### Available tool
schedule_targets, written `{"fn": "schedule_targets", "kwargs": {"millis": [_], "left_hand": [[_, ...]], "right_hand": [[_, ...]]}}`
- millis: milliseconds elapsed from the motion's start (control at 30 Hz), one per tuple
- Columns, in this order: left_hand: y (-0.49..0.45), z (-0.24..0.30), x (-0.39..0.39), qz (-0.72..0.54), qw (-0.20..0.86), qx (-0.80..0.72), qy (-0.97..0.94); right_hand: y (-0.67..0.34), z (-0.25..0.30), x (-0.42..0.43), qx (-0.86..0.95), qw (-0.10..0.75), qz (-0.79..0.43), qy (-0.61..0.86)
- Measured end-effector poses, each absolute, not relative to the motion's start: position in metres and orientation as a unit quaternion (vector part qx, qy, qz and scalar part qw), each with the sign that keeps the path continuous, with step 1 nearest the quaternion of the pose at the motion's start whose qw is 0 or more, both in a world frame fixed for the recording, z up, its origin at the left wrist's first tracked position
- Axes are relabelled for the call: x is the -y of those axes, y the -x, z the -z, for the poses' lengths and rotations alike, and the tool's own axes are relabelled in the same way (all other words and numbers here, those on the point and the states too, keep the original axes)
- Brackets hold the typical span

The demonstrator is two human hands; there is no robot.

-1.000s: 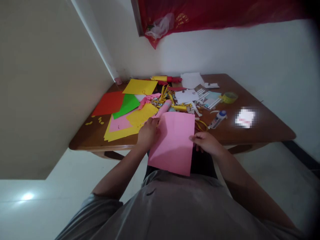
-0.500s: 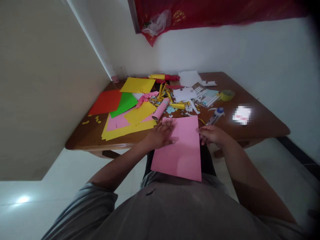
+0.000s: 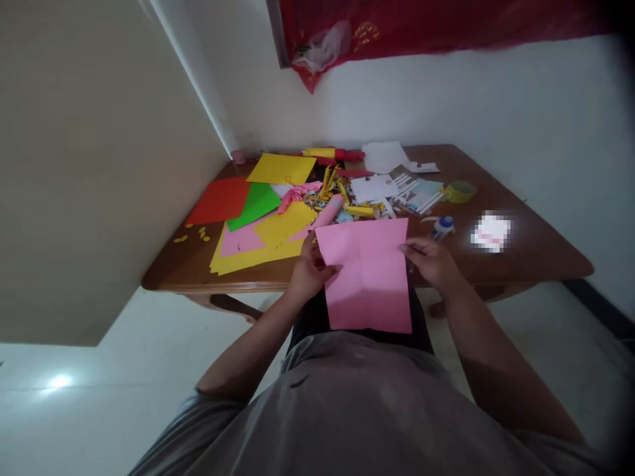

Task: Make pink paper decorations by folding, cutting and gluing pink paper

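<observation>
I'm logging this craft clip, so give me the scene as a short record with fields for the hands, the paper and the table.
Left hand: grips the pink sheet by its left edge
Right hand: grips its right edge
Sheet state: held up over the table edge, faintly creased
Left of it: yellow sheets, green sheet, red sheet
Behind it: pink roll, paper scraps
Right of it: glue bottle, tape roll

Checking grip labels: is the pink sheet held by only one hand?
No: the left hand grips one side edge of the pink sheet and the right hand grips the other.
</observation>
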State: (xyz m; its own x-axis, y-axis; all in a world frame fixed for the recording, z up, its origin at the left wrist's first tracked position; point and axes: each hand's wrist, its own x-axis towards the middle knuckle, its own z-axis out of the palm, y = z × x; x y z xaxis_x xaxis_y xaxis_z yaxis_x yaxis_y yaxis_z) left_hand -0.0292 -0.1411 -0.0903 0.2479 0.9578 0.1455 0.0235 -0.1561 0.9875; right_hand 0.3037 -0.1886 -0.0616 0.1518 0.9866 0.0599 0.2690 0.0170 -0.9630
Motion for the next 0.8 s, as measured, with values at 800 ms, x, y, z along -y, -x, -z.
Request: {"fn": "schedule_targets", "kwargs": {"millis": [800], "left_hand": [[0.08, 0.002, 0.141, -0.42, 0.418, -0.525, -0.611]], "right_hand": [[-0.269, 0.015, 0.17, 0.442, 0.454, -0.494, 0.595]]}}
